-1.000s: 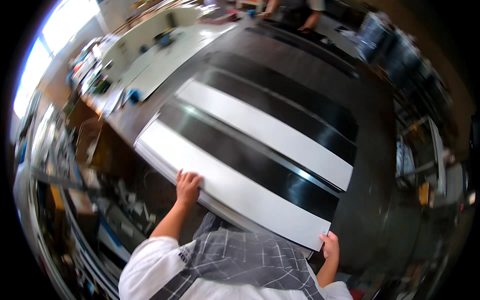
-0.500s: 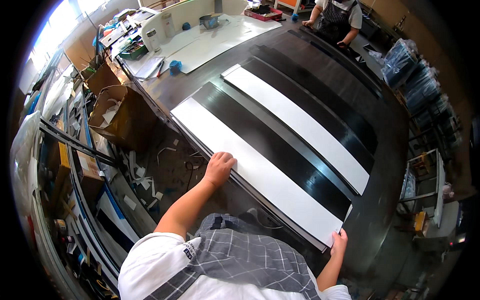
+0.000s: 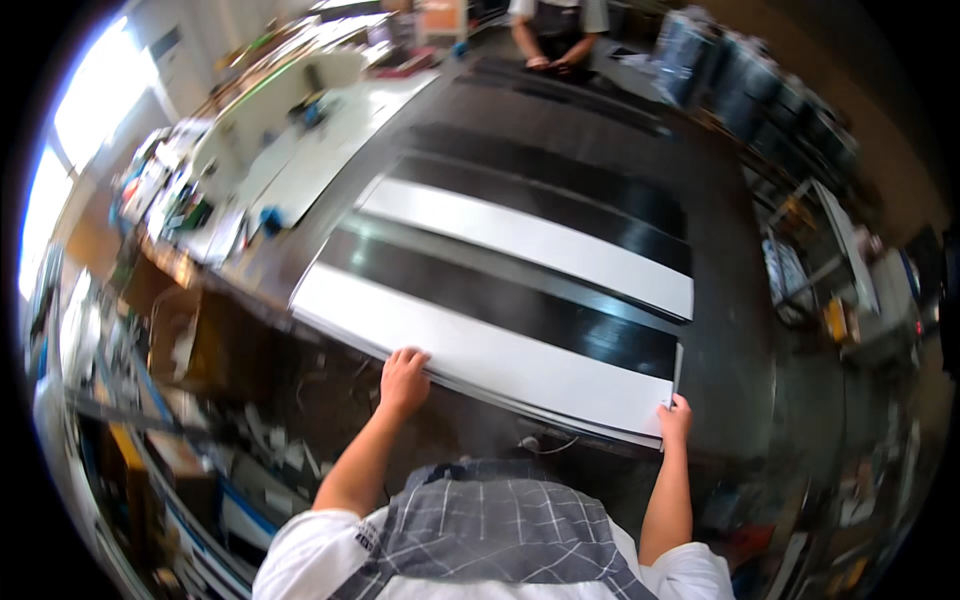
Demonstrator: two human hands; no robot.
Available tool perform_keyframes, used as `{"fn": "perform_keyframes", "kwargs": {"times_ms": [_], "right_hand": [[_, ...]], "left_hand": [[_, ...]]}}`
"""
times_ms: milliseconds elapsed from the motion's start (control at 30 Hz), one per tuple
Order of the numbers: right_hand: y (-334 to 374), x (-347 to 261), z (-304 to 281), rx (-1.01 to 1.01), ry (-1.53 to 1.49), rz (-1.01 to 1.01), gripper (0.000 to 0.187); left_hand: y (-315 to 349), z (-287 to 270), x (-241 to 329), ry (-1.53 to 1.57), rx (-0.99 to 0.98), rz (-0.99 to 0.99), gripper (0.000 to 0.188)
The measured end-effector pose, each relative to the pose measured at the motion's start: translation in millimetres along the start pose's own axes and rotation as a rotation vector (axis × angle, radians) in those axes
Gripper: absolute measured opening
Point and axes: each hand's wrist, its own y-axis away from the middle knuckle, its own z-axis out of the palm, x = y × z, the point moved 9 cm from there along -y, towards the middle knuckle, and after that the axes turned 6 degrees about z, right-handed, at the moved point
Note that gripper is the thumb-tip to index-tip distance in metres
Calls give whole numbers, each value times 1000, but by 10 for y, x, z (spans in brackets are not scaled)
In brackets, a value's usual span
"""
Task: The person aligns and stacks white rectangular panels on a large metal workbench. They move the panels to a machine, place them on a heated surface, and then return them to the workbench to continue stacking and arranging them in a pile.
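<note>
A long white strip (image 3: 480, 358) lies along the near edge of the dark table, on what looks like a stack of similar strips. My left hand (image 3: 405, 380) is closed on its near long edge, left of the middle, with the fingertips on top. At the right end my right hand (image 3: 675, 416) grips the corner, thumb up. Right behind this strip runs a glossy black strip (image 3: 500, 298). Farther back sits a second white strip (image 3: 520, 238), with another black strip (image 3: 560, 205) behind it. The undersides of both hands are hidden.
Across the dark table (image 3: 725, 300) a co-worker's hands (image 3: 560, 64) rest near dark strips. White sheets (image 3: 330, 160) and clutter cover the left side. A cardboard box (image 3: 200, 335) and racks stand at lower left. Wrapped rolls (image 3: 690, 60) and a metal frame (image 3: 835, 240) are at right.
The view has turned, so the strips now run more level across the picture. Both hands keep their places on the near white strip.
</note>
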Motion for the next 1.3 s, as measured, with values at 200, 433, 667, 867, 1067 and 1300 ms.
{"fn": "perform_keyframes", "kwargs": {"times_ms": [200,433,667,867,1067,1300], "right_hand": [[227,-286,-275,44,155,44,48],[-22,-398,-410,-80,-95,4,35],[-1265,-964,-203,-403,-698,204,22],[-2724,-1707,395,-664,-1154,316,23],[-3881,-2112,945,-501,-927,311,31],[-4443,-2071,1264,-400,-721,406,34]], "left_hand": [[-225,24,262,32,62,-47,22],[-760,316,840,110,61,-32,18],[-1389,726,1401,146,24,-15,16],[-1496,902,1569,136,4,-35,17],[-1501,907,1566,138,-41,-119,17],[-1677,1006,1578,189,-65,-160,17]]}}
